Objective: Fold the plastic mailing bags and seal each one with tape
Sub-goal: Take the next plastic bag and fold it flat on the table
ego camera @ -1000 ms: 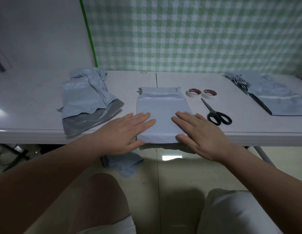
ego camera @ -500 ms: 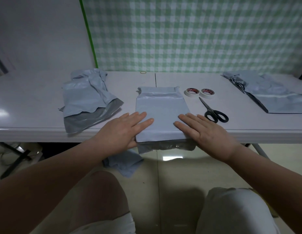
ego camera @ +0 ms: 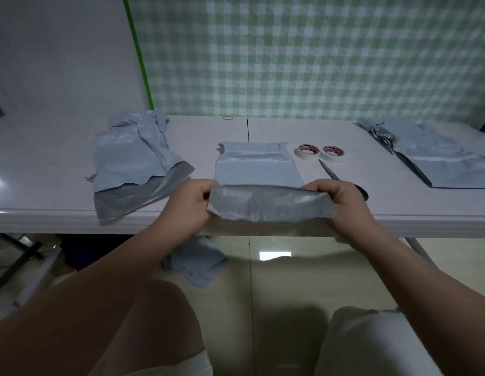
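Observation:
A pale grey mailing bag (ego camera: 256, 169) lies flat on the white table (ego camera: 46, 164), straight in front of me. Its near end is lifted off the table edge and turned up, showing the darker grey inside. My left hand (ego camera: 189, 204) pinches the left corner of that raised end. My right hand (ego camera: 341, 202) pinches the right corner. Two rolls of tape (ego camera: 306, 151) sit side by side just right of the bag. Black-handled scissors (ego camera: 329, 172) lie below the rolls, their handles hidden behind my right hand.
A crumpled pile of grey bags (ego camera: 132, 161) lies at the left of the table, another stack of bags (ego camera: 436, 156) at the far right. A rubber band (ego camera: 227, 118) rests near the checked wall. One bag (ego camera: 198, 264) lies on the floor under the table edge.
Both hands left the flat bag top, moved to its near corners and lifted the overhanging end upward, turning its dark inside towards me.

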### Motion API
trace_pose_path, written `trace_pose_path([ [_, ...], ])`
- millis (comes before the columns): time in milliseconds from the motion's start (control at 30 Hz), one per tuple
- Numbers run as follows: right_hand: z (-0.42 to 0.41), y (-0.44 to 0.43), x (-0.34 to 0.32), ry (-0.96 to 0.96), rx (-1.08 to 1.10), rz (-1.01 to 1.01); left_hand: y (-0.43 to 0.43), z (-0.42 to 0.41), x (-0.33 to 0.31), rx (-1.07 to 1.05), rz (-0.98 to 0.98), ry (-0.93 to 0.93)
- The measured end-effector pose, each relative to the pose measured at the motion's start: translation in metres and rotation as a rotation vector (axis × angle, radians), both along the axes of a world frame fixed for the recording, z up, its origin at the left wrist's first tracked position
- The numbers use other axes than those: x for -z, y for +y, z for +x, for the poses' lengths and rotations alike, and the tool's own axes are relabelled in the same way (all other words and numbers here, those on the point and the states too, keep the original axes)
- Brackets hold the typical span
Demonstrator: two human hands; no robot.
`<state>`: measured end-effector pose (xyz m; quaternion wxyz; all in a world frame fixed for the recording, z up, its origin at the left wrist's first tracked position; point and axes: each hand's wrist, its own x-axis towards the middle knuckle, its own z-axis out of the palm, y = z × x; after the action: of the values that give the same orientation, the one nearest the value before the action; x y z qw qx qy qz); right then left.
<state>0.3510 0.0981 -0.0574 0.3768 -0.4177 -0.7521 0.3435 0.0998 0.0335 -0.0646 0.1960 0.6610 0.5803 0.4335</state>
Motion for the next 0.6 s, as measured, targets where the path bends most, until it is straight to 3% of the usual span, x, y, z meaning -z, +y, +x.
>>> trace_pose_path([
  [133, -0.022, 0.010, 0.008, 0.022, 0.284, -0.058, 0.018, 0.012, -0.004, -0.262, -0.042, -0.100],
  [333, -0.045, 0.014, 0.011, -0.199, 0.544, 0.117, 0.032, 0.028, 0.001, -0.554, -0.017, 0.182],
  [500, -0.047, 0.016, 0.018, -0.343, 0.634, 0.203, 0.032, 0.027, 0.008, -0.628, -0.032, 0.352],
  [600, -0.046, 0.017, 0.016, -0.412, 0.634, 0.199, 0.029, 0.029, 0.006, -0.616, -0.046, 0.332],
])
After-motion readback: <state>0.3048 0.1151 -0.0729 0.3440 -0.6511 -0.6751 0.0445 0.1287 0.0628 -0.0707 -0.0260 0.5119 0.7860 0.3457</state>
